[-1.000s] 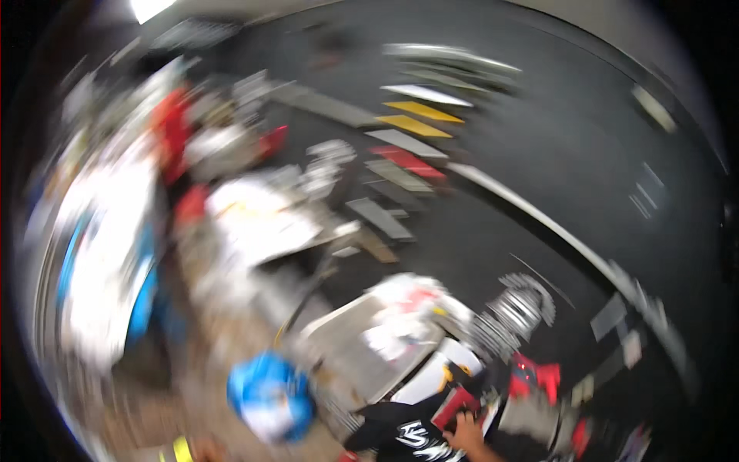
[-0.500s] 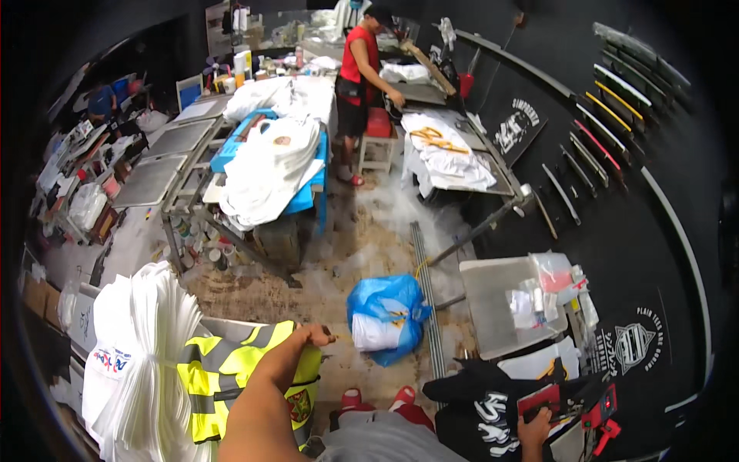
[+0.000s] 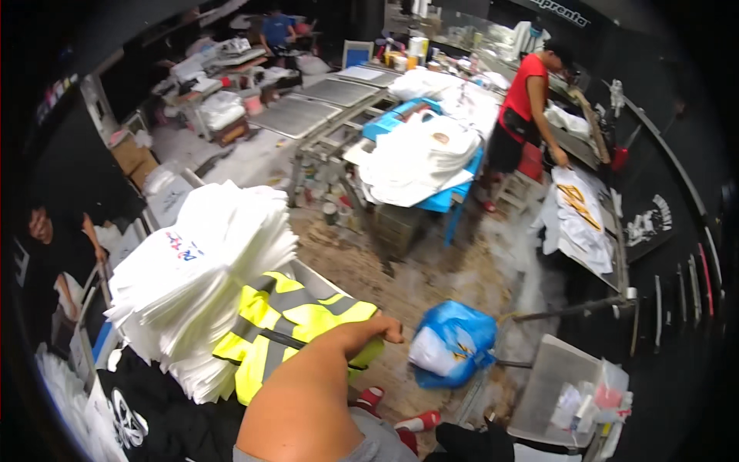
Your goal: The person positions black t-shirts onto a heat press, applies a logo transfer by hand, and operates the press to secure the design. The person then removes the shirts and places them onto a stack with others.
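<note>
My left arm stretches across a yellow reflective vest (image 3: pixel 281 316) with grey bands. At the vest's right edge, my left hand (image 3: pixel 391 329) has its fingers curled in, and nothing shows in them. Close beside the vest stands a tall, fanned pile of white fabric pieces (image 3: pixel 231 239), with a small coloured print on top. A black garment with a white print (image 3: pixel 127 420) lies below the pile at the lower left. My right hand is out of view.
A blue plastic bag (image 3: pixel 456 339) with white cloth sits on the floor. White shirts (image 3: pixel 419 158) cover the middle table. A co-worker in red (image 3: pixel 527 100) touches a printed white shirt (image 3: pixel 573 212). Another person (image 3: pixel 65 246) is at far left. A grey board (image 3: pixel 550 385) stands lower right.
My view has turned left, so the scene has shifted right. My right hand and the red-handled device by it have left the picture. A person at far left has come into view.
</note>
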A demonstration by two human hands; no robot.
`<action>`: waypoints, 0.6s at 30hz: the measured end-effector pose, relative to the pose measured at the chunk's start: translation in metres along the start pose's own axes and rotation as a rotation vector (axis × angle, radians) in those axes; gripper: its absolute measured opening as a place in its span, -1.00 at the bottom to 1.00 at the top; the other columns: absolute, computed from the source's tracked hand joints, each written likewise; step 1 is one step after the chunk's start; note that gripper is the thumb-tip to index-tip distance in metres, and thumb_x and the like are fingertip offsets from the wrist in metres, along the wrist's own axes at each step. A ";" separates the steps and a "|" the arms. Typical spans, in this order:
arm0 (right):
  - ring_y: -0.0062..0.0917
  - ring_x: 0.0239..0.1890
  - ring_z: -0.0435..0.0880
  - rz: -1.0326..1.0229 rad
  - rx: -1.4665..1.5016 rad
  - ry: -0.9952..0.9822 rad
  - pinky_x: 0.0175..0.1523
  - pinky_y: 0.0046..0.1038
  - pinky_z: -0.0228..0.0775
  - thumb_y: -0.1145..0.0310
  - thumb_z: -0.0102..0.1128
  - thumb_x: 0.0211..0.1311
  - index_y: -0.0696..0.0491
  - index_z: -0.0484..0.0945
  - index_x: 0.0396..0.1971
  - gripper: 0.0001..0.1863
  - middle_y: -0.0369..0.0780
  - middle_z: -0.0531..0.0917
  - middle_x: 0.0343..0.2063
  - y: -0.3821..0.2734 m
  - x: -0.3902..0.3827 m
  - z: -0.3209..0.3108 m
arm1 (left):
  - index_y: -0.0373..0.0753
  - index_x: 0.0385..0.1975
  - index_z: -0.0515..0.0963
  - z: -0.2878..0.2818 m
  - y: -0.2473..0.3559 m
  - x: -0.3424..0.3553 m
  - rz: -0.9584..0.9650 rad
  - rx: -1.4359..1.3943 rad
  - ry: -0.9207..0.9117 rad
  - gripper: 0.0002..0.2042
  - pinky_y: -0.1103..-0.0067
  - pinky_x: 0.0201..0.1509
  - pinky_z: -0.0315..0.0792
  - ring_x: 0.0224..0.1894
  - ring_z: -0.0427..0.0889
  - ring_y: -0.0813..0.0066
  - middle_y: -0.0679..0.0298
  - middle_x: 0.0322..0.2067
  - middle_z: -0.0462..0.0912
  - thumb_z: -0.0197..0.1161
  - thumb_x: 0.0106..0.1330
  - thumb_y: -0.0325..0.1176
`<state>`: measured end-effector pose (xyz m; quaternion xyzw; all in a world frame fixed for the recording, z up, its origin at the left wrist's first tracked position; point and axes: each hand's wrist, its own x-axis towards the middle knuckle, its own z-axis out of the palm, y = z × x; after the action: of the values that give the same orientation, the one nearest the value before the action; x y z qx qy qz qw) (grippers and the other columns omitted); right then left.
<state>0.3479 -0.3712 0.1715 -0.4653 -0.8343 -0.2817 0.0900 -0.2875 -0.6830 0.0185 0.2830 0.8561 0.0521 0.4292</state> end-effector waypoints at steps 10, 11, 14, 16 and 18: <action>0.05 -0.10 0.55 0.249 0.138 -0.311 -0.06 0.04 0.48 -0.08 0.46 -0.14 0.18 0.46 -0.12 -0.28 0.06 0.50 -0.15 -0.017 0.006 -0.026 | -0.08 0.17 0.54 -0.028 0.022 -0.033 -0.010 0.025 -0.063 -0.40 -0.15 0.27 0.05 0.26 0.46 0.05 0.09 0.16 0.57 0.02 0.23 0.14; 0.05 -0.10 0.55 0.243 0.128 -0.306 -0.05 0.04 0.48 -0.07 0.46 -0.13 0.18 0.47 -0.12 -0.28 0.06 0.50 -0.15 -0.018 0.008 -0.027 | -0.08 0.17 0.54 -0.027 0.021 -0.032 -0.021 0.030 -0.093 -0.40 -0.15 0.27 0.05 0.26 0.46 0.05 0.09 0.16 0.57 0.02 0.23 0.14; 0.05 -0.09 0.55 0.233 0.095 -0.283 -0.04 0.03 0.47 -0.07 0.47 -0.13 0.19 0.49 -0.12 -0.29 0.05 0.51 -0.15 -0.019 0.010 -0.025 | -0.06 0.15 0.55 -0.024 0.019 -0.027 0.010 0.003 -0.081 -0.41 -0.13 0.25 0.07 0.24 0.48 0.04 0.08 0.14 0.58 0.02 0.22 0.14; 0.05 -0.09 0.55 0.225 0.063 -0.270 -0.03 0.03 0.47 -0.07 0.47 -0.13 0.19 0.50 -0.12 -0.29 0.05 0.51 -0.16 -0.018 0.008 -0.024 | -0.07 0.10 0.60 -0.022 0.017 -0.024 -0.009 -0.022 -0.034 -0.43 -0.24 0.35 -0.10 0.32 0.40 0.06 0.12 0.23 0.51 0.03 0.22 0.14; 0.05 -0.09 0.55 0.167 0.008 -0.187 -0.03 0.03 0.46 -0.07 0.47 -0.13 0.19 0.51 -0.12 -0.30 0.05 0.52 -0.16 -0.017 0.006 -0.025 | -0.07 0.10 0.60 -0.021 0.017 -0.024 -0.005 -0.004 -0.024 -0.44 -0.22 0.35 -0.09 0.32 0.40 0.07 0.11 0.22 0.51 0.03 0.22 0.13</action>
<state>0.3280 -0.3878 0.1881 -0.5569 -0.7986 -0.2252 0.0370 -0.2850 -0.6781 0.0540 0.2806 0.8515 0.0492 0.4401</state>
